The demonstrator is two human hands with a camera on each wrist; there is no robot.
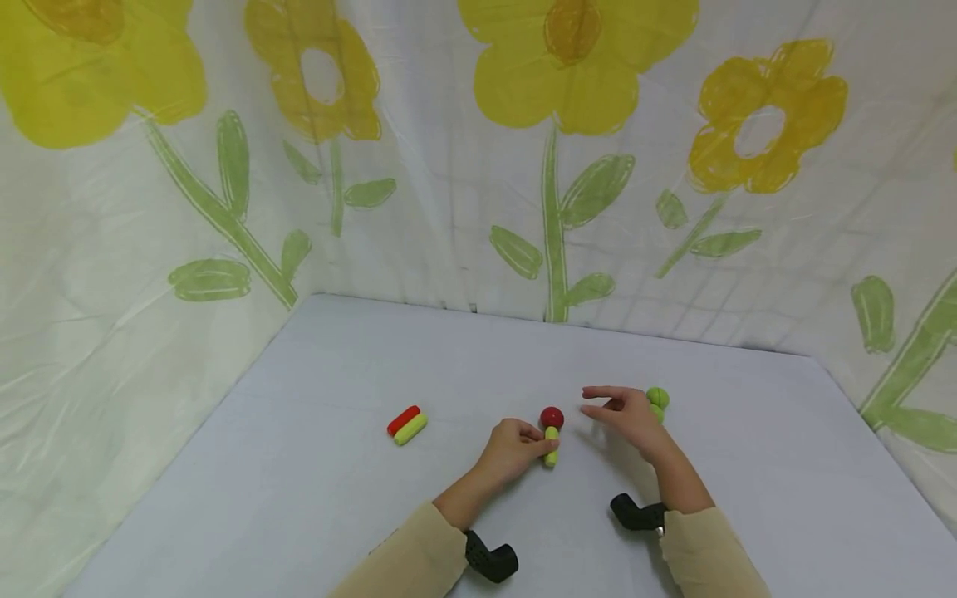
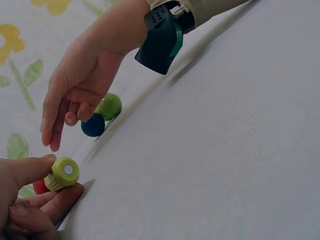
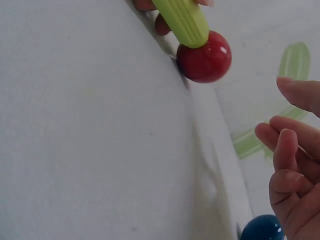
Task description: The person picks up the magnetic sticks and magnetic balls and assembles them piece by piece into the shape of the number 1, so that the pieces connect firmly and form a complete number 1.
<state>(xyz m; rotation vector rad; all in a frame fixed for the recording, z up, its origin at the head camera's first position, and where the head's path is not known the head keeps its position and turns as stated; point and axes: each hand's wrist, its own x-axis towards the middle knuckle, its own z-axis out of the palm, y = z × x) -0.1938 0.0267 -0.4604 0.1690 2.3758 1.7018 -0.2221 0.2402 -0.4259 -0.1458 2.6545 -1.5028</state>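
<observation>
My left hand (image 1: 508, 451) pinches a yellow-green ribbed stick (image 1: 551, 457) between thumb and fingers. In the left wrist view, the near end of this stick (image 2: 64, 174) carries a small silvery disc. A glossy red ball (image 1: 552, 417) sits against the stick's far end; the right wrist view shows the red ball (image 3: 205, 57) touching it. To the right, my right hand (image 1: 631, 419) is raised over the table with nothing in it, thumb and fingers apart. Green balls (image 1: 658, 398) lie just beyond it, partly hidden by the hand.
On the left of the white table (image 1: 299, 465), a red stick (image 1: 403, 420) and a yellow-green stick (image 1: 410, 428) lie side by side. A blue ball (image 2: 93, 125) beside a green one shows in the left wrist view. A flowered curtain (image 1: 419, 249) hangs behind the table.
</observation>
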